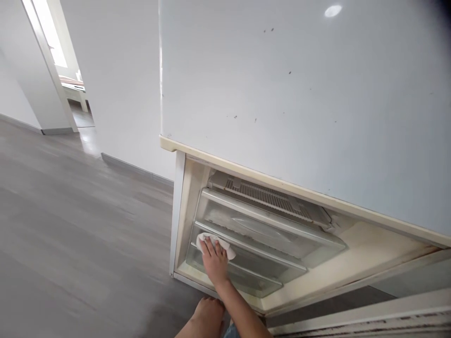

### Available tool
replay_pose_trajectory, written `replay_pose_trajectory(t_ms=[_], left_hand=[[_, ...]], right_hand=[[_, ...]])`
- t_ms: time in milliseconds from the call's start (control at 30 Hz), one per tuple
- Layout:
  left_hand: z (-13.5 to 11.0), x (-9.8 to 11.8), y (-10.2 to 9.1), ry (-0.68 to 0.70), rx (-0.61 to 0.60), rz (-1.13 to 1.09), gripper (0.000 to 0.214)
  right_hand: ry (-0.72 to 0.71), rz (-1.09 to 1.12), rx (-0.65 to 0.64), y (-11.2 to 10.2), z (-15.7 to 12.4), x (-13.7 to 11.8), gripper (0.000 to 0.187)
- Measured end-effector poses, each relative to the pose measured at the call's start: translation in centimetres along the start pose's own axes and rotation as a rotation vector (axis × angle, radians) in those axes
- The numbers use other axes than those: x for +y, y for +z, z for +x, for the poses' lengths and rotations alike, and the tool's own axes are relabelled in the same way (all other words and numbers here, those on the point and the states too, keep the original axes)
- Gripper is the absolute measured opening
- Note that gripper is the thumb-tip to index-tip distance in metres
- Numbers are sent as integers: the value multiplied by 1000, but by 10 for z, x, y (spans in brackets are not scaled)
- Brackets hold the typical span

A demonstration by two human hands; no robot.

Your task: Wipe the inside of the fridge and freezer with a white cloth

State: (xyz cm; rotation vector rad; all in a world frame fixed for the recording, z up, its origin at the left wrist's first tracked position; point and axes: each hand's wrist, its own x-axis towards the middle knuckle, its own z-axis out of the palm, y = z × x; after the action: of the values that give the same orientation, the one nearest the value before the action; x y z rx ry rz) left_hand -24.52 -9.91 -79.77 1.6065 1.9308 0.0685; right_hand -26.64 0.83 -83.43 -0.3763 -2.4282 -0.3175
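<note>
My right hand [213, 260] reaches into an open fridge compartment [296, 281]. Spread over a white cloth [230, 252], its fingers press it against the front of a clear drawer or shelf panel [246, 258]. Several such translucent panels are stacked in the compartment, the top one [260, 227] with a curved mark on its front. My left hand [209, 310] is low in the view, just below the compartment's bottom edge and beside my right forearm. Its fingers curl down and are mostly hidden, so what it touches cannot be made out.
A white slatted vent panel [268, 195] sits above the drawers. The large white fridge top [299, 103] has small dark specks. At lower right is an open door edge [369, 324] with dark stains. Grey wood-look floor [88, 244] extends left towards a doorway [82, 103].
</note>
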Motion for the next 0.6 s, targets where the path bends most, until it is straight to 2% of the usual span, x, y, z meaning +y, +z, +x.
replay_pose_trajectory(t_ms=[100,167,233,333,400,500,600], left_hand=[[3,0,0,-20,-18,-4,43],[2,-2,-3,-23,-16,1,44],[-1,-6,-6,-18,-10,7,44],[-4,-12,-11,-18,-6,6,43],[-5,-16,-14,-27,1,0,43],[-5,-18,-17,-12,10,-27,43],[-4,-14,-19,39,5,-81,45]], right_hand=[[-76,66,-114,5,21,-20,65],[-132,85,-193,2,22,-20,72],[-158,56,-304,-6,12,-10,79],[-137,-13,-484,-21,-21,17,88],[-57,-14,-534,-30,-51,39,86],[55,24,-525,-43,-97,75,76],[176,-95,-388,-56,-135,108,56]])
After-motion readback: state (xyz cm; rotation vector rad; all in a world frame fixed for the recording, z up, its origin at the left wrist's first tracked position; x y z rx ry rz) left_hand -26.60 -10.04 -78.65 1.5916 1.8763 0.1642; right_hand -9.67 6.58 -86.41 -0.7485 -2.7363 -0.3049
